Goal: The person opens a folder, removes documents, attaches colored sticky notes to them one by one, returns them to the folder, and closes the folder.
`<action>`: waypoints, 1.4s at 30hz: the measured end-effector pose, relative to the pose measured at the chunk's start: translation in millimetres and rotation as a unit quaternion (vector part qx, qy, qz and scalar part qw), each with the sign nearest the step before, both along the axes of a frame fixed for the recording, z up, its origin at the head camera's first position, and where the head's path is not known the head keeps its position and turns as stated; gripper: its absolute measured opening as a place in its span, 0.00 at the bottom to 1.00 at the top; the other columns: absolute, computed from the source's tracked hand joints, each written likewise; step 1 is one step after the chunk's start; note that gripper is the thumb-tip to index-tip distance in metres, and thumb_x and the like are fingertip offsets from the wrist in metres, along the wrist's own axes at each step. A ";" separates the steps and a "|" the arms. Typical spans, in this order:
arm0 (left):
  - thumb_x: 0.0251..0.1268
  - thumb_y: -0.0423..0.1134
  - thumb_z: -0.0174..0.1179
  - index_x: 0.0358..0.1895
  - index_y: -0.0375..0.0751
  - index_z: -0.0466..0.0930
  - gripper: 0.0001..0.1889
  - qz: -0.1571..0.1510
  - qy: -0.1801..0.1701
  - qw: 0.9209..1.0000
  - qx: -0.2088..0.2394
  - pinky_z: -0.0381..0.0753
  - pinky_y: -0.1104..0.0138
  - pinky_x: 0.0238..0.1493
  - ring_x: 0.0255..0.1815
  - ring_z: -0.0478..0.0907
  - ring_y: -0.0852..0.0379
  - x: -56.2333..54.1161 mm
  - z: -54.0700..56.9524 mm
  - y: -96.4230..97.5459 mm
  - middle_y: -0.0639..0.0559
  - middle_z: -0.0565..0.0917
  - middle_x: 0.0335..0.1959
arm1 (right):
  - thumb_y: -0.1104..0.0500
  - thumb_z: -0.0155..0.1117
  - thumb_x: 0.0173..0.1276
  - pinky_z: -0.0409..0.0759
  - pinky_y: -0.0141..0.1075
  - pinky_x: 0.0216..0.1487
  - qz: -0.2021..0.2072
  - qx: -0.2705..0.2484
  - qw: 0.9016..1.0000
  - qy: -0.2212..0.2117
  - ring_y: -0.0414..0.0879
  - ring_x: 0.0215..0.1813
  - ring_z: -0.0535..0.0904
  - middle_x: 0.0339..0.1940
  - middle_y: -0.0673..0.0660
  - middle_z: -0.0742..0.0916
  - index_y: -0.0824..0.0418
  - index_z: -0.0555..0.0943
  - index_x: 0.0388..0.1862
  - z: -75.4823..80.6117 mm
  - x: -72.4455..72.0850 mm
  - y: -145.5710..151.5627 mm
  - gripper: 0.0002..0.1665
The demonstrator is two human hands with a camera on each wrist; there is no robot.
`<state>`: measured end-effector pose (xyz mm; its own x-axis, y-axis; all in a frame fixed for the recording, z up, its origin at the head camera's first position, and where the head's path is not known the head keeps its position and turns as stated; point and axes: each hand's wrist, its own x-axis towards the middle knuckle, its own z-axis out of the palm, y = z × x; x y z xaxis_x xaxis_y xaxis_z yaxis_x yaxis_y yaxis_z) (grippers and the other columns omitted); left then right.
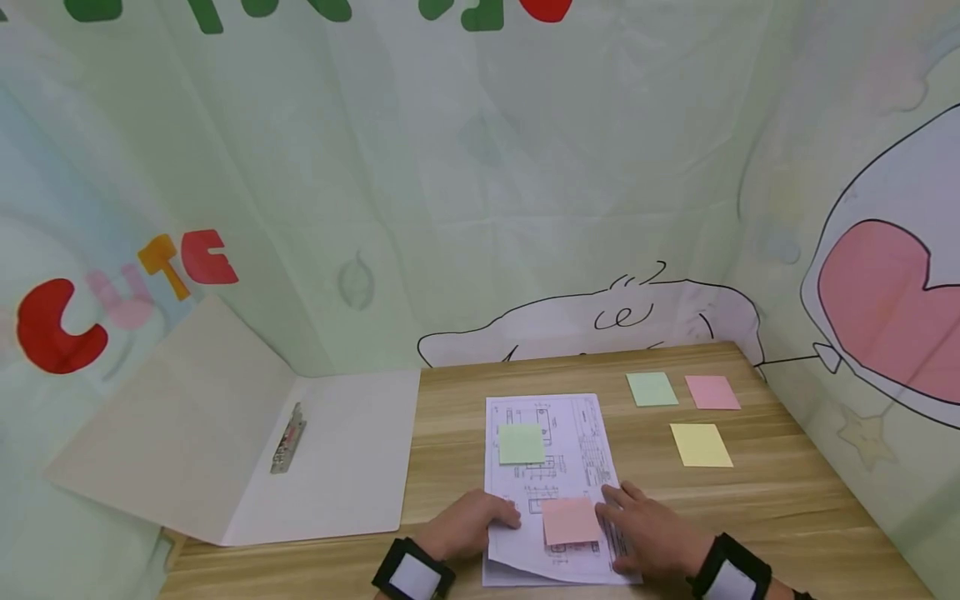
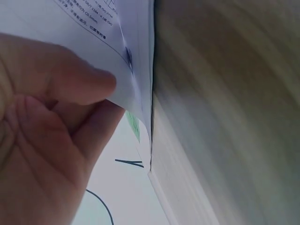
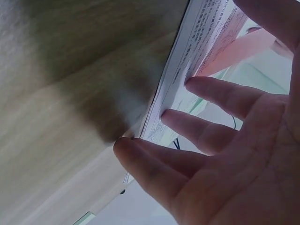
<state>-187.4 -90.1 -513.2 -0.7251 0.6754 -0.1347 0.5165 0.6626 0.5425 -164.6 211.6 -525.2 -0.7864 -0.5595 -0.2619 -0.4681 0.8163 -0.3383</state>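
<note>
A stack of printed drawing sheets (image 1: 570, 458) lies on the table, bearing a green sticky note (image 1: 521, 444) and a pink sticky note (image 1: 570, 521). My left hand (image 1: 467, 527) is at the stack's lower left edge. In the left wrist view, its thumb and fingers pinch the top sheet (image 2: 93, 51), whose edge is lifted off the sheets beneath. My right hand (image 1: 656, 533) has its fingers spread over the lower right edge. Its fingertips touch the paper (image 3: 171, 93) in the right wrist view, without curling round it.
An open white folder (image 1: 352, 475) with a metal clip (image 1: 288, 440) lies to the left, its cover leaning on the printed wall cloth (image 1: 360, 167). Loose green (image 1: 652, 389), pink (image 1: 712, 392) and yellow (image 1: 701, 445) sticky notes lie at the right of the wooden table (image 1: 450, 425).
</note>
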 end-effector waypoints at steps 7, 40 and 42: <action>0.52 0.27 0.66 0.47 0.47 0.85 0.18 0.003 -0.012 1.000 -0.001 0.72 0.65 0.57 0.56 0.75 0.61 2.2 -0.8 -0.5 0.58 0.82 0.50 | 0.46 0.74 0.52 0.63 0.60 0.60 -0.017 -0.005 1.000 -0.020 0.67 0.68 0.60 0.68 0.62 0.70 0.58 0.73 0.63 5.7 -0.7 0.8 0.41; 0.71 0.36 0.47 0.62 0.26 0.65 0.21 0.268 -0.158 0.927 0.211 0.60 0.40 0.59 0.62 0.65 0.36 1.7 -0.7 5.5 0.30 0.68 0.60 | 0.40 0.72 0.52 0.64 0.58 0.60 -0.021 -0.019 0.999 -0.021 0.67 0.67 0.62 0.67 0.63 0.71 0.60 0.74 0.61 9.1 -1.6 -1.3 0.42; 0.71 0.37 0.47 0.60 0.27 0.67 0.20 0.288 -0.162 0.917 0.223 0.61 0.40 0.59 0.62 0.64 0.34 0.4 -1.1 5.8 0.29 0.68 0.61 | 0.41 0.72 0.52 0.64 0.58 0.60 -0.026 -0.023 0.999 -0.027 0.66 0.67 0.62 0.67 0.64 0.71 0.60 0.74 0.61 9.9 -2.2 -1.7 0.41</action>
